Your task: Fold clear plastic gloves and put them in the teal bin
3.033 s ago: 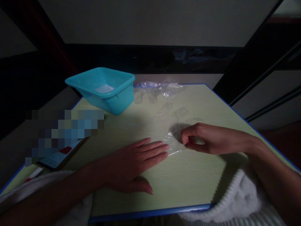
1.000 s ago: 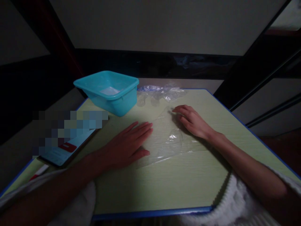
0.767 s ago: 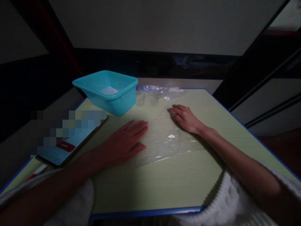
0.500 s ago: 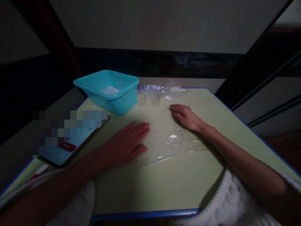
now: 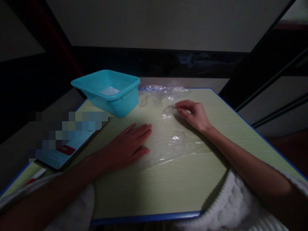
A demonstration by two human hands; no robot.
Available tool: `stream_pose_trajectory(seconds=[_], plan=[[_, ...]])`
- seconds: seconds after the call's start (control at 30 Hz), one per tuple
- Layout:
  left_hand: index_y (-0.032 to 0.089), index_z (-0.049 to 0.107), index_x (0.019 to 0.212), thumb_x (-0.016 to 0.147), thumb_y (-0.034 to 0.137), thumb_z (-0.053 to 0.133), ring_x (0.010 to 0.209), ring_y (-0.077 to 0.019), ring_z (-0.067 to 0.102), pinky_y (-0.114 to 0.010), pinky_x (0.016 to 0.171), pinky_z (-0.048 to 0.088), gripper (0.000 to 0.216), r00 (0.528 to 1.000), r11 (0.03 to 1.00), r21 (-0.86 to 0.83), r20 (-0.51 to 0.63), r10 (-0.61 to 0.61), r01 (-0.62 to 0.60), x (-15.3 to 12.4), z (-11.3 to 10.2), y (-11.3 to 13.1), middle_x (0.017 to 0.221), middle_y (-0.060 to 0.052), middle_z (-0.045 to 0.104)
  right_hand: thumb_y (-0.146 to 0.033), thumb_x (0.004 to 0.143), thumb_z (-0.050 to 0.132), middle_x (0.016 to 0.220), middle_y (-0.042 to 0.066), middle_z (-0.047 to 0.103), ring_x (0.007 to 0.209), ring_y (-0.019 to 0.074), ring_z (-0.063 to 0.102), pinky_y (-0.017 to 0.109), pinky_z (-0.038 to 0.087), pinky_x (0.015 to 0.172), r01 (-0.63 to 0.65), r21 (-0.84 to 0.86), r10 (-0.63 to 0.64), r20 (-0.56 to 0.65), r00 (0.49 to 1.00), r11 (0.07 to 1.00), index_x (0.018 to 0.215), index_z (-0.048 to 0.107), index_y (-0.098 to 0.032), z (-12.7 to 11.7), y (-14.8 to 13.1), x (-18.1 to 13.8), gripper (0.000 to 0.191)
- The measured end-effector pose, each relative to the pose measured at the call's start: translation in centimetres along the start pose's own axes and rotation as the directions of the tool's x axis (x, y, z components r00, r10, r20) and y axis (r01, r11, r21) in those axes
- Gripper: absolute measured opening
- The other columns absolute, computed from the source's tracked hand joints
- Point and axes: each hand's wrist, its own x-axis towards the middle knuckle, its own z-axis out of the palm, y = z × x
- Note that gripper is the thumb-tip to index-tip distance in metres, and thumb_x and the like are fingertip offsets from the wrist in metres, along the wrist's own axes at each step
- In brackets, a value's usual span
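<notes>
A thin clear plastic film [image 5: 158, 150], which looks like a disposable glove, lies spread on the table between my hands. My left hand [image 5: 131, 144] rests flat at its left side, fingers stretched out and thumb apart, pressing on its edge. Beyond its far right edge, my right hand [image 5: 193, 115] has thumb and fingers drawn together, pinching the film. There the film rises in a shiny fold [image 5: 168, 112] beside the fingertips. The rounded part [image 5: 178, 139] of the film bulges a little in the middle.
A turquoise plastic basin [image 5: 125, 102] stands at the back left with something pale inside. Beside it lies a crumpled heap of clear plastic [image 5: 168, 93] at the far edge. A phone [image 5: 79, 141] and a red-and-white pen-like item [image 5: 38, 175] lie at left. Blue trim edges the table [image 5: 144, 192].
My right hand has gone from lying flat to a raised pinch, lifting the film's far edge into a fold. My left hand stays flat. The view has shifted slightly.
</notes>
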Motion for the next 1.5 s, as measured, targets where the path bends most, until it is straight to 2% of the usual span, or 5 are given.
stream_pose_trajectory(seconds=[0.27, 0.8, 1.13, 1.33, 1.5], plan=[[0.008, 0.035, 0.136, 0.096, 0.041, 0.025, 0.133, -0.0246, 0.032, -0.043, 0.110, 0.022, 0.053, 0.999, 1.000, 0.023, -0.033, 0.013, -0.012, 0.0, 0.3, -0.1, 0.144, -0.016, 0.035, -0.019, 0.063, 0.058, 0.089, 0.006, 0.060, 0.069, 0.0160, 0.060, 0.036, 0.052, 0.068, 0.014, 0.183, 0.011, -0.137, 0.991, 0.983, 0.080, 0.054, -0.017, 0.4, 0.1, 0.1, 0.017], [0.009, 0.035, 0.135, 0.095, 0.040, 0.028, 0.133, -0.0241, 0.031, -0.043, 0.109, 0.023, 0.051, 0.999, 1.000, -0.010, -0.048, 0.022, -0.022, 0.0, 0.3, -0.2, 0.144, -0.015, 0.036, -0.007, 0.057, 0.040, 0.070, 0.001, 0.067, 0.062, 0.0156, 0.059, 0.030, 0.046, 0.062, 0.116, -0.137, -0.079, 0.249, 0.965, 0.984, 0.107, 0.052, -0.013, -1.1, -1.1, -0.7, 0.052], [0.008, 0.037, 0.134, 0.095, 0.039, 0.027, 0.131, -0.0250, 0.034, -0.044, 0.108, 0.025, 0.051, 0.999, 1.000, 0.020, -0.046, 0.016, -0.015, 0.1, 0.3, -0.1, 0.142, -0.016, 0.038, -0.028, 0.082, 0.043, 0.113, 0.015, 0.063, 0.101, 0.0274, 0.059, 0.046, 0.043, 0.089, 0.473, -0.270, -0.282, 0.527, 0.802, 0.839, 0.112, 0.058, -0.009, -2.8, -2.3, -1.3, 0.038], [0.010, 0.035, 0.136, 0.095, 0.040, 0.028, 0.132, -0.0245, 0.033, -0.044, 0.109, 0.024, 0.051, 0.999, 1.000, 0.009, -0.038, 0.006, -0.006, 0.1, 0.2, -0.2, 0.143, -0.015, 0.037, -0.064, 0.087, 0.031, 0.148, 0.022, 0.014, 0.138, 0.0293, 0.014, 0.051, 0.015, 0.110, 0.439, -0.333, -0.058, 0.739, 0.671, 0.835, 0.142, 0.019, 0.000, -1.3, -2.5, -2.4, 0.085], [0.009, 0.037, 0.135, 0.095, 0.040, 0.028, 0.132, -0.0240, 0.032, -0.043, 0.109, 0.024, 0.051, 0.999, 1.000, -0.001, -0.041, 0.007, -0.007, 0.0, 0.2, -0.1, 0.143, -0.015, 0.037, -0.069, 0.084, 0.024, 0.149, 0.020, 0.004, 0.138, 0.0276, 0.004, 0.050, 0.007, 0.112, 0.390, -0.337, 0.012, 0.769, 0.639, 0.857, 0.144, 0.010, -0.001, -1.1, -1.9, -2.6, 0.091]])
